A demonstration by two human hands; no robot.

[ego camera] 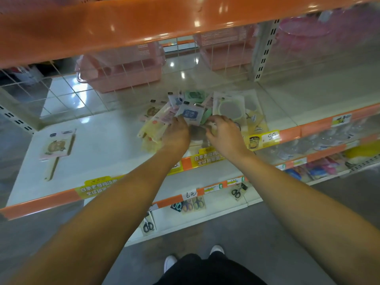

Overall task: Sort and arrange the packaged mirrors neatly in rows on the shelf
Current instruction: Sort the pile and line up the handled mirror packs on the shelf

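A jumbled pile of packaged mirrors (pixel 197 109) lies in the middle of the white shelf (pixel 98 145). My left hand (pixel 178 132) reaches into the pile's front and pinches a white pack with a blue square (pixel 191 115). My right hand (pixel 223 133) sits just right of it, fingers curled over the packs at the pile's front; what it grips is hidden. A round green-rimmed mirror pack (pixel 230 109) lies at the pile's right. A single handled mirror pack (pixel 56 149) lies apart at the shelf's left.
An orange shelf beam (pixel 164 23) hangs overhead. Pink baskets (pixel 123 68) stand behind a wire grid at the back. Yellow price tags (pixel 264 139) line the orange front edge. Lower shelves hold scissors packs (pixel 191 205). My shoes (pixel 170 262) show on the grey floor.
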